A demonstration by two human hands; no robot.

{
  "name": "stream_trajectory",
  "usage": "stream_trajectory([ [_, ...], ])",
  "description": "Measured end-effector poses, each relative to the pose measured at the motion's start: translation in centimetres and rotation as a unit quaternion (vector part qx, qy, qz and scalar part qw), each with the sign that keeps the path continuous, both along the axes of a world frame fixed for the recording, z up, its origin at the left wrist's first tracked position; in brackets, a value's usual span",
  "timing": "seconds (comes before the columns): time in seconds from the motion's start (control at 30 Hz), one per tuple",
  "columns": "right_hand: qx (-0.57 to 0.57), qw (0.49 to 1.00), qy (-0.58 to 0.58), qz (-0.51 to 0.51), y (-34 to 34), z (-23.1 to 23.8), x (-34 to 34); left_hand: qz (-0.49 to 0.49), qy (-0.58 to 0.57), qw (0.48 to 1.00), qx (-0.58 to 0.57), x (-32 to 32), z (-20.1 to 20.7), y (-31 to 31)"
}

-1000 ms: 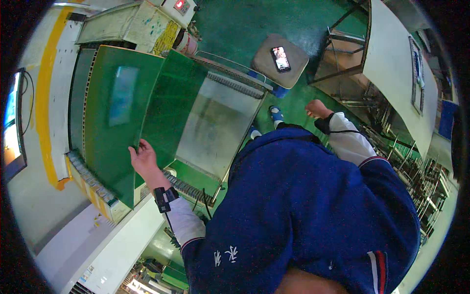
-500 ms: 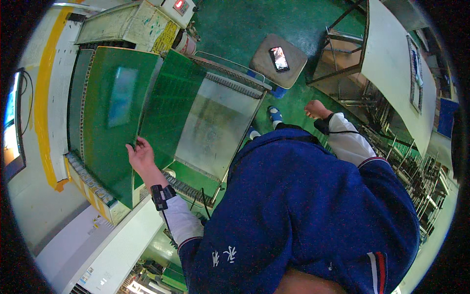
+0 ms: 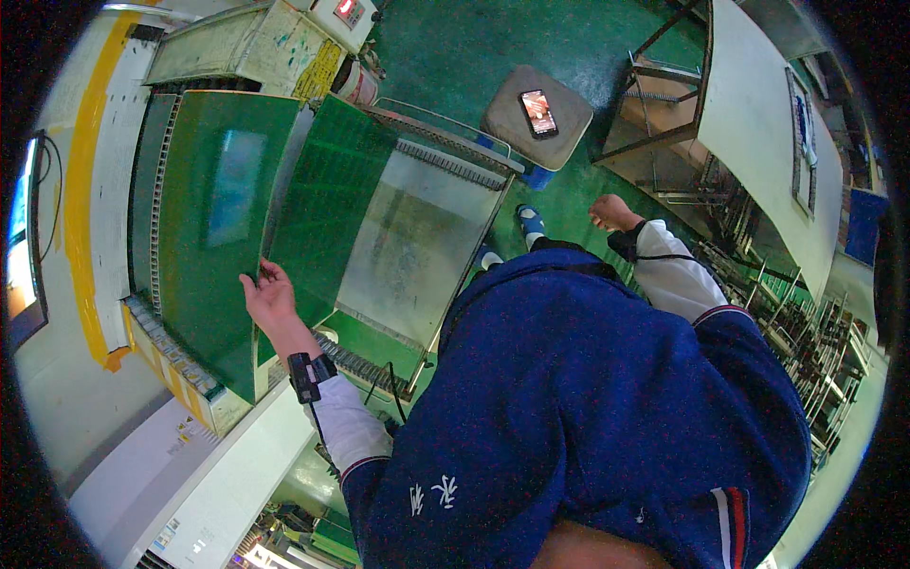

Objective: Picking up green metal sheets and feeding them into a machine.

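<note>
A large flat green panel (image 3: 204, 284) stands on edge at the left, its face glossy with a pale reflection. My left hand (image 3: 272, 302) is at its near vertical edge, thumb on one side and fingers on the other, pinching the edge. To the right of it, a second green panel (image 3: 327, 190) stands in a slotted rack (image 3: 445, 163); a greyish translucent sheet (image 3: 403, 247) shows beside that panel. My right hand (image 3: 614, 213) hangs by my right side, apart from everything, fingers loosely curled with nothing visible in them.
A phone (image 3: 538, 113) with a lit screen lies on a worn stool (image 3: 507, 109) ahead. At the right are a large pale board (image 3: 758, 123) on a metal frame and several metal racks (image 3: 815, 370). A toothed ledge (image 3: 171, 351) runs below the left panel; a monitor (image 3: 24, 247) is at far left.
My left hand and the near edge of the green panel have shifted slightly left, widening the gap to the second panel. My right hand stays in place.
</note>
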State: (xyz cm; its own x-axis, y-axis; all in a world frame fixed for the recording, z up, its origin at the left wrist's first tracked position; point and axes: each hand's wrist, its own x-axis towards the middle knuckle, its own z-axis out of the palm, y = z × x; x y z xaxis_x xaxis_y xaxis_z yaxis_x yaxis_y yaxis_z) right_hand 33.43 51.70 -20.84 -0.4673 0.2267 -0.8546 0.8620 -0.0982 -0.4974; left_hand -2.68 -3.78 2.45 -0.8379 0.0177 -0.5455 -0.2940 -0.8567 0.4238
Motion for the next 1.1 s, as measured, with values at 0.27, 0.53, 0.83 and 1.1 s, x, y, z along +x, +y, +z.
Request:
stream_trajectory([
  [0.27,-0.066,0.998,-0.003,-0.022,1.6,-4.0,1.0,0.020,0.001,1.000,-0.015,0.2,0.6,0.7],
  [0.53,0.010,1.000,0.016,0.001,0.2,1.5,-0.2,0.027,0.003,0.999,-0.028,-0.3,1.0,1.4],
  [0.83,0.009,1.000,0.014,-0.020,0.2,1.2,0.1,0.005,0.026,0.999,-0.019,-1.3,0.7,0.6],
  [1.1,0.022,1.000,0.010,-0.018,-0.1,2.3,-0.6,0.016,0.028,0.998,-0.049,-2.2,0.5,0.2],
])
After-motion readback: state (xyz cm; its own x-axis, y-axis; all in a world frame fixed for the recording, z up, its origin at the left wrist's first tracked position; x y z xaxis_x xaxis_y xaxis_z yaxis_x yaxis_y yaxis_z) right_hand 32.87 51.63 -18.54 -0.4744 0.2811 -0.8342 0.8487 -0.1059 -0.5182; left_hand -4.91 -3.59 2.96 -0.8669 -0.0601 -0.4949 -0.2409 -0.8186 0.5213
